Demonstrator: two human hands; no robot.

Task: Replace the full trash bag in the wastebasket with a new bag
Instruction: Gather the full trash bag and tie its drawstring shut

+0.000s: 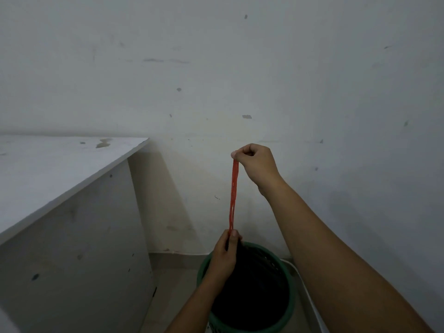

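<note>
my right hand (258,168) is raised in front of the wall (264,68), fingers curled into a loose fist, thumb and forefinger pinched shut on the top end of a thin red strip (233,195) of plastic. the strip hangs nearly straight down, pulled taut, twisted narrow along its length. whether it is a drawstring or a tightly bunched bag, i cannot tell.

my left hand (224,257) is lower, directly above the near-left part of the wastebasket rim. its fingertips are closed on the bottom end of the same strip, so both hands hold it, one at each end.

the wastebasket (292,306) is green, round, with a perforated wall visible on the inner far side. it stands on the floor below my hands, near the base of the wall. its interior is dark; black material appears to fill it and rise toward my left hand, but the light is too poor to confirm the lining's edges or its contents.

a white cabinet (72,212) stands to the left, well apart from the basket, its top and side panel scuffed and spotted. a pale curved edge (305,284) lies on the floor just beside the basket on the right; i cannot identify it.
</note>
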